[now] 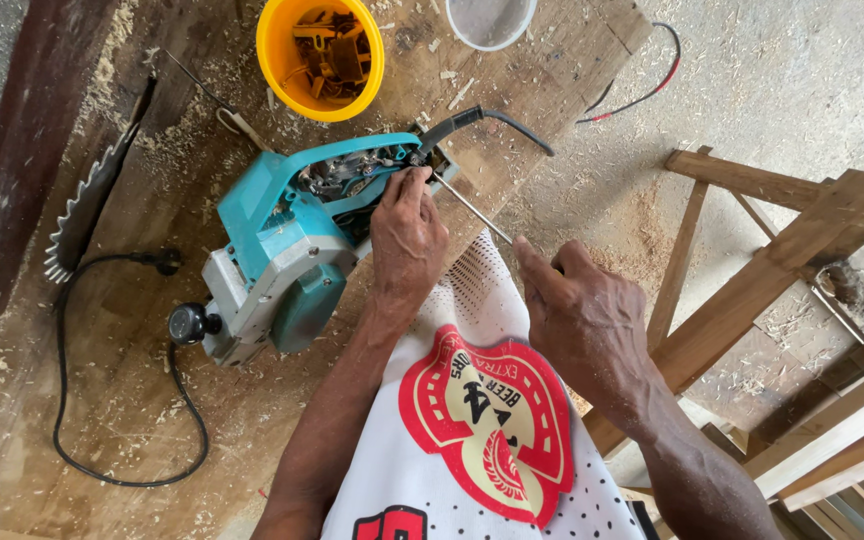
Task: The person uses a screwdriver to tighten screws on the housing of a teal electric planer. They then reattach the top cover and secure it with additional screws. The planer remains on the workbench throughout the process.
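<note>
A teal and grey electric planer (282, 255) lies on its side on a dusty wooden workbench (152, 400), its handle cover off and wiring exposed. My left hand (407, 235) rests on the open handle, fingertips pinching at the wires near the cord entry. My right hand (577, 315) holds a screwdriver (472, 208) by its handle; the thin metal shaft points up-left into the open handle. The planer's black cord (497, 122) leaves the handle toward the right.
A yellow bucket (320, 55) with rusty parts and a clear plastic tub (490, 20) stand at the bench's far edge. A circular saw blade (87, 205) sits at left, a black cable (127, 400) loops beside it. A wooden frame (772, 270) stands at right.
</note>
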Available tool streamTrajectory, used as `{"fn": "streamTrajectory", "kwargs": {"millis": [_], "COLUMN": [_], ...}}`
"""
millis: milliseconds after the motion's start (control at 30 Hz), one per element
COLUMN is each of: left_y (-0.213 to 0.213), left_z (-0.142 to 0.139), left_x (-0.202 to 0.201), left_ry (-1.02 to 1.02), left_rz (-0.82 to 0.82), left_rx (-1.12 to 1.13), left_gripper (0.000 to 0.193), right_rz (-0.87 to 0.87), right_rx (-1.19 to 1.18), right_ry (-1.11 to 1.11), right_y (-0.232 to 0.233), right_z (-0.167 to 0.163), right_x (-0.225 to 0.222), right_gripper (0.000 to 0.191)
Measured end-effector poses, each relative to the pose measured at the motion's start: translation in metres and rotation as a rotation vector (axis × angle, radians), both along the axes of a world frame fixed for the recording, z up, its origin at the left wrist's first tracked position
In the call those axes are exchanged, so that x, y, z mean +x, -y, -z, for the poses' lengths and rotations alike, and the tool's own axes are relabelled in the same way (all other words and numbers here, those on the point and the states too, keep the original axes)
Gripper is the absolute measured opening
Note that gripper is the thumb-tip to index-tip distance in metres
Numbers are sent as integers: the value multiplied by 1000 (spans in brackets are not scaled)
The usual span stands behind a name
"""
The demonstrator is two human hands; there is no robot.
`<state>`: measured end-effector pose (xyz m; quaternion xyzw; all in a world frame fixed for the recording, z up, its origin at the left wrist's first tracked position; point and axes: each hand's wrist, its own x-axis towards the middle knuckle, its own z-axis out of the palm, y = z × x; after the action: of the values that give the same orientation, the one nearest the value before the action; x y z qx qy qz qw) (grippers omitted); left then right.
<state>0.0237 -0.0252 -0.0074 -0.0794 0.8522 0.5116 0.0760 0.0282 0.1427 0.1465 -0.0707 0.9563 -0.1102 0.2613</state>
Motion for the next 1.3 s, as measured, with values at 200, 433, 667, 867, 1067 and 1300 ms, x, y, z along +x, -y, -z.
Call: {"fn": "streamTrajectory", "kwargs": {"millis": [200,433,667,867,1067,1300], "left_y": [1,-1,-1,-2,6,-14], "left_z": [-1,0,3,8,10,33], "left_x": [0,-3,0,1,14,36], "left_ry": [-20,18,-28,-22,-10,-111], "left_rz": [14,31,21,12,25,-37], "left_rx": [-9,-18,-38,0,60,-1], "left_gripper": [27,27,27,28,28,32], "right_rz": [-4,-41,-154,-174,-62,22], "right_rx": [0,23,69,74,49,-123], "right_ry": [-11,-13,-86,1,134,-44], "right_y": [0,2,8,14,14,-2], "right_z": [1,-1,-1,-4,-4,31], "right_x": [-1,-2,-4,-12,-11,8], "right_gripper": [31,37,44,45,39,30]}}
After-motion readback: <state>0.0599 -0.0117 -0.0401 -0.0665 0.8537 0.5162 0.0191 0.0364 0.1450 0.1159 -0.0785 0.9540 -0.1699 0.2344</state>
